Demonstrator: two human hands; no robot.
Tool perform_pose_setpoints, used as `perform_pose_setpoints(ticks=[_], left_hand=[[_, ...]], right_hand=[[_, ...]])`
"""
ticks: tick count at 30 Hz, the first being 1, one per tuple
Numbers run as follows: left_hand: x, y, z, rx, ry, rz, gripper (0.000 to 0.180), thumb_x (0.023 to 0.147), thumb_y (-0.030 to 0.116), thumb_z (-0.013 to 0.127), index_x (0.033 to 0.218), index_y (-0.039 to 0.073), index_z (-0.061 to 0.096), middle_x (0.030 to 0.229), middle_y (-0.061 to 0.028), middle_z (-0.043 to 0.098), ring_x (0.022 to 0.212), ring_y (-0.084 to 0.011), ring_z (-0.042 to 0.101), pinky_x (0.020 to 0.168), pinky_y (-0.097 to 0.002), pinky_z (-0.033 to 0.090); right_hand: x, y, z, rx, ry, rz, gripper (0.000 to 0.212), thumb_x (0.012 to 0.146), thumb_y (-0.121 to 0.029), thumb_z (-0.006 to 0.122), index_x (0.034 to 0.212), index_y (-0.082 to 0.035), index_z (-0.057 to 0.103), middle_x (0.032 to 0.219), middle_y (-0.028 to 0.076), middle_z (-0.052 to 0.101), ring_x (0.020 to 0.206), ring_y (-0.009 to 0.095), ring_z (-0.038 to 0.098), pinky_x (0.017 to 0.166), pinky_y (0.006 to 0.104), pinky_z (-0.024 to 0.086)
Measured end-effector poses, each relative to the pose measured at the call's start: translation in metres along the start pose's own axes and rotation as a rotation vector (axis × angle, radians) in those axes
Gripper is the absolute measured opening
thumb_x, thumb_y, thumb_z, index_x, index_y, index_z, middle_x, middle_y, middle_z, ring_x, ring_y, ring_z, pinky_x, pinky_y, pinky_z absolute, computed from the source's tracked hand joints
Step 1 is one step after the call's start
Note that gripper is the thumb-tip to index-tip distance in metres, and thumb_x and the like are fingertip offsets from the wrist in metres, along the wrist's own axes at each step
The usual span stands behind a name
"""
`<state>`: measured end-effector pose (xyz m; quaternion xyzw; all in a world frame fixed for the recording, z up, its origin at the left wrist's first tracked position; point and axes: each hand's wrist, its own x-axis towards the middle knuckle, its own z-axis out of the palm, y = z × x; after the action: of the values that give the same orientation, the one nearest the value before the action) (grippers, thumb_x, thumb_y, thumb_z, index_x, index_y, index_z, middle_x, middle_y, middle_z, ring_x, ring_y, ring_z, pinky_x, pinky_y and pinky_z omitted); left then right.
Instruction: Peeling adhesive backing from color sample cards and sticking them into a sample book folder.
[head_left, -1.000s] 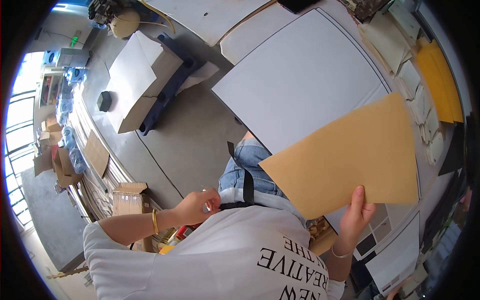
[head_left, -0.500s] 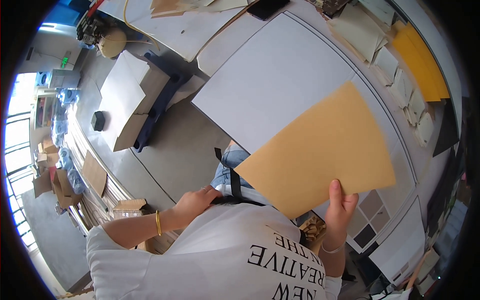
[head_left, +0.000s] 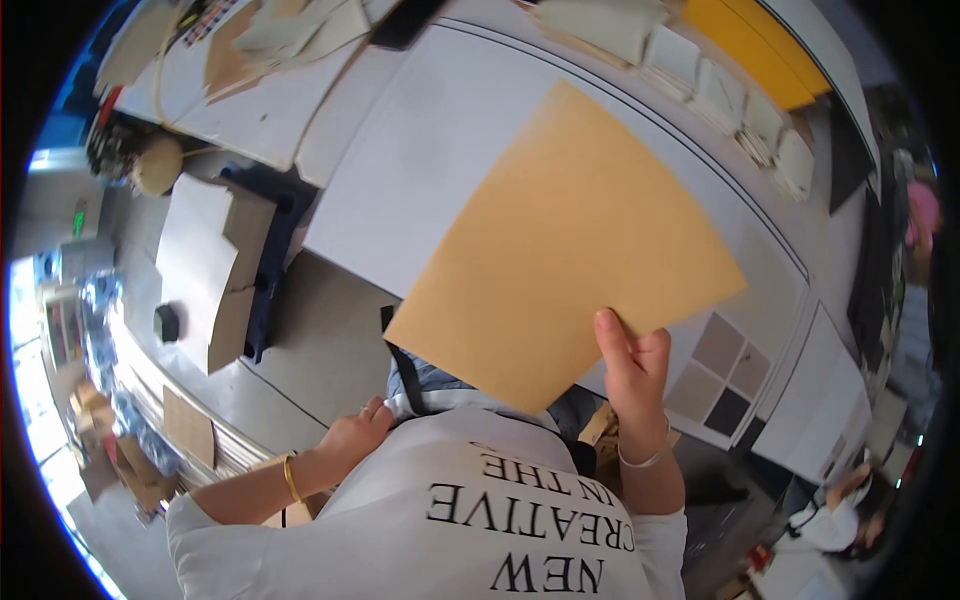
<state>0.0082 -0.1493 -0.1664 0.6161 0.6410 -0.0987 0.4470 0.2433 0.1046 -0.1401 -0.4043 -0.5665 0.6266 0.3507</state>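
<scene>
A large plain tan sheet of paper [head_left: 570,240] is held up over the table's near side, bowed slightly. My right hand [head_left: 635,365] pinches its lower right edge, thumb on top and the other fingers mostly behind it. Against my waist rests my left hand [head_left: 360,432], fingers curled in by the waistband of my jeans; what they grip, if anything, is hidden. Beneath the sheet lies a large white board [head_left: 390,150] on the table, partly covered by it. Grey and black squares [head_left: 718,370] are printed at the board's right end.
Stacked pale card pieces [head_left: 715,95] and yellow sheets [head_left: 765,50] line the far side. A dark phone [head_left: 405,22] lies at the far edge. To the left, a tall white paper stack [head_left: 200,260] stands on a blue pallet [head_left: 270,270]. Another person [head_left: 835,515] is at lower right.
The view has swung to the right. My right hand has brought the tan sheet leftward and up in the picture, now more face-on. My left hand stays at my waist.
</scene>
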Motion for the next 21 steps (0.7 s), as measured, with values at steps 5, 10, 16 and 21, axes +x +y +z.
perform_pose_setpoints(ticks=[5, 10, 16, 21], left_hand=[[-0.016, -0.036, 0.046, 0.181, -0.011, -0.016, 0.031, 0.080, 0.012, 0.060, 0.101, -0.004, 0.043, 0.100, -0.0174, 0.048, 0.077, -0.0346, 0.064, 0.058, -0.0433, 0.055], [-0.004, -0.058, 0.020, -0.267, -0.226, -0.066, 0.035, 0.084, 0.012, 0.061, 0.113, 0.001, 0.045, 0.105, -0.0163, 0.054, 0.083, -0.0273, 0.066, 0.059, -0.0348, 0.056], [0.062, -0.023, -0.095, -0.344, -0.277, 0.065, 0.018, 0.083, -0.004, 0.060, 0.098, 0.005, 0.061, 0.102, -0.0085, 0.061, 0.079, -0.0145, 0.064, 0.064, -0.0243, 0.051], [0.134, 0.047, -0.095, -0.613, 0.172, 0.411, 0.018, 0.080, -0.010, 0.060, 0.094, 0.002, 0.062, 0.089, -0.0070, 0.059, 0.071, -0.0118, 0.059, 0.059, -0.0205, 0.045]], right_hand=[[0.002, -0.002, -0.012, -0.122, 0.006, 0.006, 0.019, 0.095, -0.013, 0.059, 0.085, 0.003, 0.060, 0.065, -0.001, 0.055, 0.059, 0.006, 0.044, 0.055, 0.0226, 0.036], [-0.003, -0.004, -0.037, -0.125, 0.059, -0.010, 0.019, 0.096, -0.014, 0.057, 0.091, 0.003, 0.063, 0.069, 0.000, 0.060, 0.062, 0.006, 0.047, 0.057, 0.0226, 0.039], [-0.017, 0.000, -0.059, -0.101, 0.198, -0.005, 0.020, 0.096, -0.015, 0.057, 0.099, 0.003, 0.063, 0.076, 0.000, 0.064, 0.068, 0.004, 0.051, 0.060, 0.0223, 0.042], [-0.036, 0.014, -0.077, -0.016, 0.334, 0.000, 0.021, 0.095, -0.016, 0.058, 0.101, 0.003, 0.064, 0.078, 0.000, 0.063, 0.067, 0.005, 0.052, 0.060, 0.0227, 0.043]])
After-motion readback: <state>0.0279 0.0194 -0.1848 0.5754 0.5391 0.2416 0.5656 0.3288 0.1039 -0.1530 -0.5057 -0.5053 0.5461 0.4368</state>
